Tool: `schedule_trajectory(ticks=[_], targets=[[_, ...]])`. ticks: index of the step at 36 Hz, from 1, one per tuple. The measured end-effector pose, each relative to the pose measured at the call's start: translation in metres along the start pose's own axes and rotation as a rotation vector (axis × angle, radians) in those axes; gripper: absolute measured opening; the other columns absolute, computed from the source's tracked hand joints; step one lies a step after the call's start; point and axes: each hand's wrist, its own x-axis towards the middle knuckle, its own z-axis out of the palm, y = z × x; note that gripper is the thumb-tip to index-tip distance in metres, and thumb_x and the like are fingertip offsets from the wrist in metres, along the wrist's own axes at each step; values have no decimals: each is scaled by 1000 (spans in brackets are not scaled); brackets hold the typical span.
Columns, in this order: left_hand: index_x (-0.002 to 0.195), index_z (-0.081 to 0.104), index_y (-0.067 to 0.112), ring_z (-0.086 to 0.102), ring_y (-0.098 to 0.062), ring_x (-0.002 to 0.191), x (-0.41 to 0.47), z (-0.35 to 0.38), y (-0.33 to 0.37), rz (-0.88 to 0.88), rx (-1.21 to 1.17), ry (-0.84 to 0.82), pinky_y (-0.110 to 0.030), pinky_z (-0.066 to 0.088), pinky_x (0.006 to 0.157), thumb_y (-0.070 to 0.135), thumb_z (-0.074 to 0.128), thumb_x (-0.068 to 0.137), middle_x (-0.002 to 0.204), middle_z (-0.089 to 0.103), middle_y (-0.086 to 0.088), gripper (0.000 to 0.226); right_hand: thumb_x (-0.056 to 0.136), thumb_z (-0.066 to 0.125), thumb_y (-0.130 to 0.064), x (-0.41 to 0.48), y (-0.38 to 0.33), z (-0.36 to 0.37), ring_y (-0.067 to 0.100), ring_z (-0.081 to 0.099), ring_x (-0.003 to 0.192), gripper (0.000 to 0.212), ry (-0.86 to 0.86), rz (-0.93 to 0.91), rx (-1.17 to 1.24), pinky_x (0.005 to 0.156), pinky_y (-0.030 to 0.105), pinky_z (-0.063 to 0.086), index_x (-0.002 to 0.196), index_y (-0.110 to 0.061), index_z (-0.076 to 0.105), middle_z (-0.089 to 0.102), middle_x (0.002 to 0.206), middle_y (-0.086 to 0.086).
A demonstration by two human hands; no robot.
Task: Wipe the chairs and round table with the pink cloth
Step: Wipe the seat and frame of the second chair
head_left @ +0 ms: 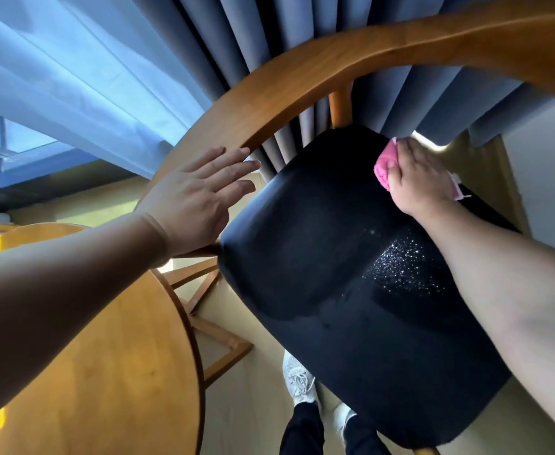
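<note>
A chair with a black padded seat [335, 264] and a curved wooden backrest rail [302, 73] fills the middle. My right hand [417, 175] lies flat on the pink cloth [384, 165] and presses it against the seat's far right corner. My left hand [197, 198] hovers with straight fingers at the left end of the backrest rail, beside the seat's left edge; I cannot tell if it touches the wood. A wet, sparkling patch [404, 267] shows on the seat beside my right forearm. The round wooden table [112, 372] lies at the lower left.
Grey curtains [269, 34] and a sheer white curtain [72, 77] hang behind the chair. The table's wooden base struts [217, 343] stand between table and chair. My white shoes [302, 379] are on the pale floor below the seat. A white wall [551, 178] is at right.
</note>
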Motion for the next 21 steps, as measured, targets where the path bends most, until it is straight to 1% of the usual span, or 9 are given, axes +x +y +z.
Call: schedule_trajectory(ticks=[4, 7, 10, 12, 15, 18, 21], targets=[[113, 64, 8, 38, -31, 135, -1, 1, -1, 13, 11, 0, -45, 21, 115, 3, 62, 81, 136, 53, -15, 33, 95, 6, -45, -10, 2, 3, 30, 14, 148, 69, -45, -30, -72, 121, 41, 11, 155, -11, 14, 8, 162, 15], [111, 66, 6, 41, -33, 133, 0, -1, -1, 22, -3, 9, -47, 24, 114, 1, 61, 80, 134, 55, -15, 32, 93, 3, -45, -28, -2, 7, 33, 6, 149, 72, -51, -47, -110, 122, 40, 2, 154, -8, 13, 5, 162, 18], [111, 66, 7, 42, -33, 133, 1, -2, 0, 31, -18, 15, -47, 25, 114, 2, 57, 83, 133, 56, -15, 30, 95, 2, -45, -47, -14, 14, 31, -7, 150, 72, -52, -44, -161, 122, 41, -3, 154, -6, 7, -5, 161, 19], [110, 67, 8, 43, -32, 132, 0, -2, -2, 54, -19, 15, -47, 24, 114, 5, 51, 83, 132, 57, -14, 31, 93, -1, -46, -62, -25, 23, 30, -9, 149, 73, -58, -24, -156, 122, 41, -5, 154, -7, 4, -8, 161, 17], [107, 68, 11, 44, -32, 131, 0, -2, -4, 104, -33, 15, -48, 24, 114, 6, 51, 84, 129, 59, -12, 29, 91, -5, -48, -86, -45, 40, 27, -12, 149, 73, -58, 10, -125, 121, 37, -11, 155, -11, -1, -16, 160, 11], [109, 67, 14, 43, -31, 133, -1, 0, -4, 185, -51, 14, -49, 21, 115, 4, 55, 85, 128, 60, -10, 28, 94, -2, -47, -114, -69, 58, 24, -19, 147, 69, -68, 36, -91, 118, 35, -16, 154, -12, -7, -25, 155, 7], [108, 66, 14, 43, -30, 132, -1, 4, -6, 204, -52, 30, -50, 23, 114, 9, 43, 88, 128, 60, -9, 31, 95, 2, -46, -145, -98, 76, 25, -24, 145, 66, -57, 29, -88, 118, 38, -17, 150, -11, -13, -26, 156, 10]])
